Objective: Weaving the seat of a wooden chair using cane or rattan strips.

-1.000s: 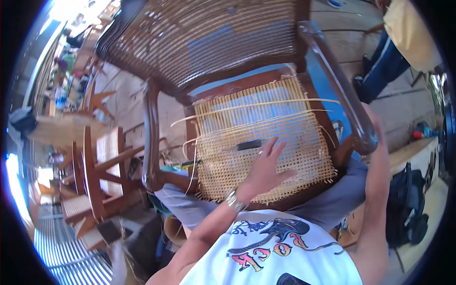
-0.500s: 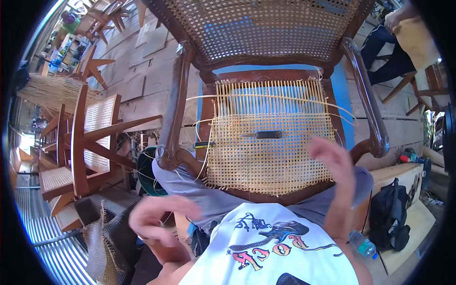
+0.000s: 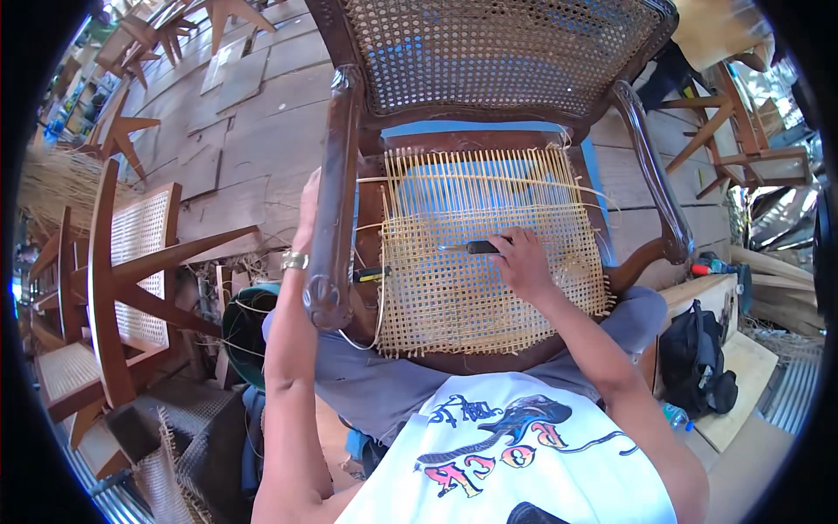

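A dark carved wooden armchair (image 3: pixel 332 201) stands before me, its seat (image 3: pixel 489 297) partly woven with pale cane. Toward the back of the seat, the lengthwise strands run with few crossings, and one long cane strand (image 3: pixel 515 180) passes across them. On the weave lies an awl (image 3: pixel 483 248) with a black handle and a thin metal shaft pointing left. My right hand (image 3: pixel 525 264) has its thumb and fingers closed on the handle's right end. Beyond the chair's left armrest reaches my left hand (image 3: pixel 309 205), its fingers mostly hidden by the wood.
A yellow-and-black cutter (image 3: pixel 371 274) rests at the seat's left rail. Wooden chair frames (image 3: pixel 131 279) lie at the left beside a dark green bucket (image 3: pixel 247 327). At the right are a black bag (image 3: pixel 694 362) on a wooden box and a plastic bottle (image 3: pixel 676 416).
My right hand has come from above the seat's right side onto the awl's handle. My left hand has gone from beside my lap forward to the left armrest. The view has shifted slightly.
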{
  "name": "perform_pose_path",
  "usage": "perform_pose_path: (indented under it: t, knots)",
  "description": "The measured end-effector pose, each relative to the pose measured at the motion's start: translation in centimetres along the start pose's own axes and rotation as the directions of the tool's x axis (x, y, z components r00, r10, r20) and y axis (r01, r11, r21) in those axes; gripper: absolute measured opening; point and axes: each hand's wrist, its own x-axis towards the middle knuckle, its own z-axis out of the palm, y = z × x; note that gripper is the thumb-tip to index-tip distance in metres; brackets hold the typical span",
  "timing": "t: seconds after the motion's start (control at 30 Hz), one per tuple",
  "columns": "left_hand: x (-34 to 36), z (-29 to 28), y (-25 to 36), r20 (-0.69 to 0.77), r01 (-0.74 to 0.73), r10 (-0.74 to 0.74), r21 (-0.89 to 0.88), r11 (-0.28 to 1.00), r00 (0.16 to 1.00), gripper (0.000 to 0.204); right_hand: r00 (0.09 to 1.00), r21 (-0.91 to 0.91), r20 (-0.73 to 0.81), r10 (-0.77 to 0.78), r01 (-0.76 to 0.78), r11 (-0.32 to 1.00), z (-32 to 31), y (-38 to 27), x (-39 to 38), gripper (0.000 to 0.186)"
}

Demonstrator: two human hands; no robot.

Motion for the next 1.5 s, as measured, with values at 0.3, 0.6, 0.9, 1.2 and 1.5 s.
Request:
perform_pose_path:
  t: [0.3,0.6,0.9,1.2,1.5]
  knots:
    - [2.2,0.7,-3.9,-0.069,-0.095,0.147,0.488,0.868,0.987,0.025,0.995,0.042,0.095,-0.001,-0.003,0.999,0.4,0.1,1.3,0.026]
    - [2.2,4.1,-1.4,0.018,-0.169,0.197,0.589,0.790,0.980,0.021,0.589,0.385,-0.190,0.785,-0.691,0.612,-4.4,12.4,-0.6,0.037]
    - [-1.1,2.1,-5.2,0.134,0.175,-0.224,0.307,0.935,0.965,0.017,0.538,0.131,0.060,0.841,-0.839,0.527,-4.8,25.5,3.6,0.043]
    - [-5.6,-2.9,-7.8,0.029,0.261,-0.268,0.147,0.954,0.963,0.022,0.734,-0.076,-0.086,0.674,-0.679,0.730,-3.3,28.1,1.1,0.034]
    - [-4.2,-4.6,0.0,0.152,-0.039,-0.153,0.820,0.571,0.976,0.025,0.754,-0.144,-0.352,0.555,-0.630,0.763,-4.1,23.7,-1.4,0.044]
